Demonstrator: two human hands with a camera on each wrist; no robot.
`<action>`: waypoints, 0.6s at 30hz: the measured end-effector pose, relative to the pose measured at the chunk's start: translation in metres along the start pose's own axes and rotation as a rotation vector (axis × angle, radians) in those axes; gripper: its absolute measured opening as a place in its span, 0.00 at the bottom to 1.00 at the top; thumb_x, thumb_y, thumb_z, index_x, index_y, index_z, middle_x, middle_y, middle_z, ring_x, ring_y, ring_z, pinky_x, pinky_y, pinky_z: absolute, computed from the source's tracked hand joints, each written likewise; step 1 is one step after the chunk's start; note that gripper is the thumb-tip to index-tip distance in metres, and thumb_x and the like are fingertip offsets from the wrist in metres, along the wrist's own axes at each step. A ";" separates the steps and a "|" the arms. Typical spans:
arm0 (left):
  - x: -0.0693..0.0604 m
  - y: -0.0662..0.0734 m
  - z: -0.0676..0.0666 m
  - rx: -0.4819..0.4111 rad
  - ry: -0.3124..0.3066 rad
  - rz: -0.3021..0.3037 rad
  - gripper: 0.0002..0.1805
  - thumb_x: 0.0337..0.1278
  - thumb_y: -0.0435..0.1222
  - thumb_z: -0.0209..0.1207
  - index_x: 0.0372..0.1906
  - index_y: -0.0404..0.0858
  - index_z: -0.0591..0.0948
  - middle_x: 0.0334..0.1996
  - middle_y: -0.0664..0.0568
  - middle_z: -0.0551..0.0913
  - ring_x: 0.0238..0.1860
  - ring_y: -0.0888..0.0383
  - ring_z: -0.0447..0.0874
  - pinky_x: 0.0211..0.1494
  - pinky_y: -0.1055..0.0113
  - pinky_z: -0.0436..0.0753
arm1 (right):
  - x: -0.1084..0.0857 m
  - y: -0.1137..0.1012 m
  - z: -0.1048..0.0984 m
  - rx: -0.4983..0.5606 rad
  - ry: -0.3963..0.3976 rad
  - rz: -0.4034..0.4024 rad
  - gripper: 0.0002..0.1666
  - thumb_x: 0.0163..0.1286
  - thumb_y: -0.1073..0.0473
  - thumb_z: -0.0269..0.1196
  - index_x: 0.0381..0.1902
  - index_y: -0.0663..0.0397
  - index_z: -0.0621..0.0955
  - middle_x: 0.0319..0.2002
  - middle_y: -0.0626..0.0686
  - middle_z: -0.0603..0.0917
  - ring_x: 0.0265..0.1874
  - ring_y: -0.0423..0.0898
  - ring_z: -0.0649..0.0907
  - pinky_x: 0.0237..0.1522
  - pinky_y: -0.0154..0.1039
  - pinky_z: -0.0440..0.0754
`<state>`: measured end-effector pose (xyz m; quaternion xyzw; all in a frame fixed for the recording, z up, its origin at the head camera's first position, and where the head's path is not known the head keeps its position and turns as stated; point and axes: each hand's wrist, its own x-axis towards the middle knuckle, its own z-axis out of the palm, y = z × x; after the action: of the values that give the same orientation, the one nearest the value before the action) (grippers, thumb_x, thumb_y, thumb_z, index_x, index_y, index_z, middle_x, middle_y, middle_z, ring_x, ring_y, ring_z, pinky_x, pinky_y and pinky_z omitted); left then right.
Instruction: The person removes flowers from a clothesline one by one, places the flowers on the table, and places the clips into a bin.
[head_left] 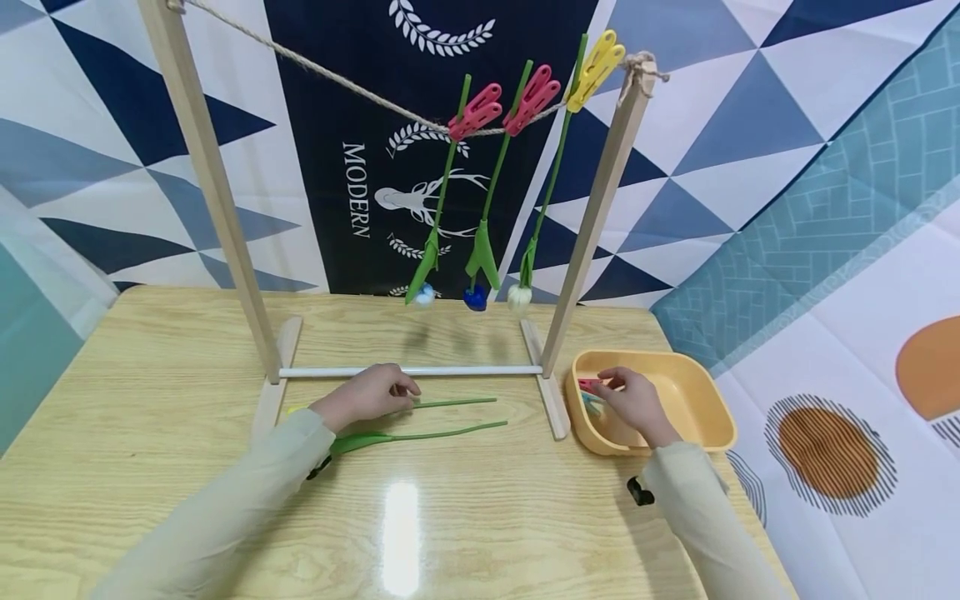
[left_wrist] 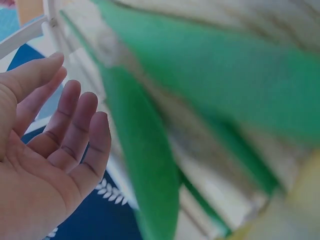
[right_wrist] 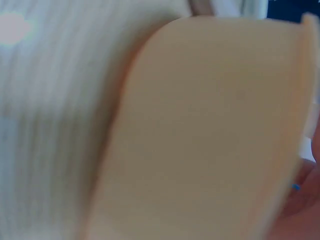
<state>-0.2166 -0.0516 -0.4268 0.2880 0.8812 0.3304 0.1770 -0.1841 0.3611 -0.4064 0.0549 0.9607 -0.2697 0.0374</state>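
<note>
The left hand (head_left: 375,393) is loose and empty; the right hand (head_left: 633,402), grip unclear, should pinch one pink clip (head_left: 588,384) at four o'clock.

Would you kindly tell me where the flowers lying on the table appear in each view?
Head: just left of centre, the flowers lie below the white rod, partly hidden by the left hand.
Left wrist: their leaves spread across the middle and right.
Right wrist: not in it.
Landmark shared by the first two: the left hand.
</note>
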 end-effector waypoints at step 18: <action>-0.019 0.042 -0.078 0.002 0.363 0.099 0.14 0.60 0.36 0.58 0.49 0.36 0.82 0.39 0.48 0.83 0.40 0.55 0.79 0.43 0.61 0.81 | -0.007 -0.094 -0.040 0.212 0.223 -0.144 0.23 0.69 0.44 0.55 0.49 0.55 0.80 0.39 0.56 0.83 0.32 0.41 0.78 0.30 0.28 0.75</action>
<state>-0.2245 -0.0750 -0.3400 0.2668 0.8838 0.3844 -0.0017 -0.1910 0.3019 -0.3231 0.0192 0.9265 -0.3637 -0.0947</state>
